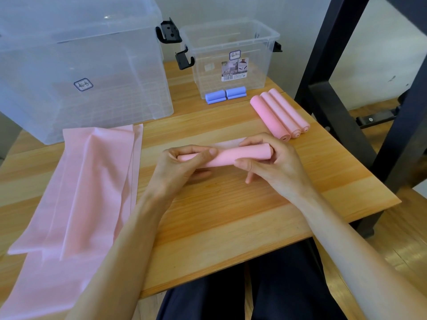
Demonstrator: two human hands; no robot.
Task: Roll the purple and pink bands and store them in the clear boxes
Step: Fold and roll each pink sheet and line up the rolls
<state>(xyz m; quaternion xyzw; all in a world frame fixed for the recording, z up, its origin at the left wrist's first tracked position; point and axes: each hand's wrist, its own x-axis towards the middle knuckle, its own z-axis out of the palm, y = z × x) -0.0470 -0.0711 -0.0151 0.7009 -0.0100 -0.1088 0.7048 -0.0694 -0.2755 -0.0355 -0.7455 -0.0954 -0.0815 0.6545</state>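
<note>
While the left hand (184, 161) and right hand (265, 161) curl their fingers around the nearly finished pink roll (224, 157) at the middle of the table (231, 215), its loose tail (228, 142) could spring open if either grip slackens.

Both forearms reach forward over the counter (231, 204). The left hand (182, 163) and right hand (270, 162) curl their fingers round a pink roll (226, 155), thumbs on top.
</note>
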